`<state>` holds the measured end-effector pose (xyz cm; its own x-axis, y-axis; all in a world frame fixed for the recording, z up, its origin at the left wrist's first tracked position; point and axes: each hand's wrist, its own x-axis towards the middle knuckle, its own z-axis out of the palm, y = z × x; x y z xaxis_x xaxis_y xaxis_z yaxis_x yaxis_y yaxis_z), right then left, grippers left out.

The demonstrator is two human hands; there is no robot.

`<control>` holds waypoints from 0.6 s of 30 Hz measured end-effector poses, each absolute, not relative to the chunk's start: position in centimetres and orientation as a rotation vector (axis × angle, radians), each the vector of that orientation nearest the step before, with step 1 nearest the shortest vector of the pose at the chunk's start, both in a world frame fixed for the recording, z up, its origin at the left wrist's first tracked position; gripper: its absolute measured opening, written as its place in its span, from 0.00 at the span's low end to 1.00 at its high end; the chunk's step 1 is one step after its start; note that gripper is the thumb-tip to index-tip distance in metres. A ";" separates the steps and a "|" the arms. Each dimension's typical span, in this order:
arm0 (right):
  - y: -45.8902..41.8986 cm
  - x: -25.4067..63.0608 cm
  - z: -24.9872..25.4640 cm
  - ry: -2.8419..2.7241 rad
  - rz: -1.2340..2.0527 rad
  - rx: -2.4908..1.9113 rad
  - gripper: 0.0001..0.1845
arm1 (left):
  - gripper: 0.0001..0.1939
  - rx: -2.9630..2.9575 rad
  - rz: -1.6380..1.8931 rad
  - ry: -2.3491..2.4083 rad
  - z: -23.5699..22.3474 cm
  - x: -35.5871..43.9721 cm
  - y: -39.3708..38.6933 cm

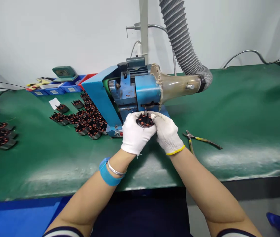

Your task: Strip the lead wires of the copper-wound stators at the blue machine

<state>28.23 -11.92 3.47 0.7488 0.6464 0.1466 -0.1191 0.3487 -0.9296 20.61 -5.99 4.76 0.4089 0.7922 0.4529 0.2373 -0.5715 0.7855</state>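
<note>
A round motor stator (146,121) with black prongs and copper windings is held between my gloved hands, just in front of the blue machine (148,90). My left hand (137,133), in a white glove, wraps round its left and near side. On its right side, my right hand (166,130), in a knitted glove with a yellow cuff edge, grips with thumb and fingers. Thin wire ends stick up from the stator near the machine's slot. Whether a wire touches the slot I cannot tell. Yellow-handled cutting pliers (200,140) lie spread on the table right of my right hand.
Many similar stators (87,113) stand left of the machine, and another group (0,136) sits at the far left. Behind are blue bins (53,89). A grey ribbed hose (182,36) joins the machine's clear funnel (179,86). The green table (56,168) ends close to my forearms.
</note>
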 end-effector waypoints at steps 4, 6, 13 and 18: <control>-11.2 28.7 3.4 -0.508 0.523 -1.019 0.11 | 0.22 2.044 1.125 0.891 5.2 21.5 -5.8; -10.8 29.0 3.5 -0.486 0.530 -1.003 0.10 | 0.20 2.059 1.116 0.919 5.5 21.7 -5.7; -10.3 29.3 3.7 -0.422 0.578 -0.944 0.09 | 0.18 2.126 1.114 0.966 6.5 22.1 -5.8; -10.7 29.1 4.0 -0.490 0.565 -0.968 0.10 | 0.19 2.182 1.187 0.865 5.9 22.2 -5.2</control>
<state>29.13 -10.69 4.01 0.7537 0.6430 0.1356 -0.2251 0.4464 -0.8660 22.19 -5.25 5.89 0.4162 0.7316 0.5399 0.2903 -0.6696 0.6836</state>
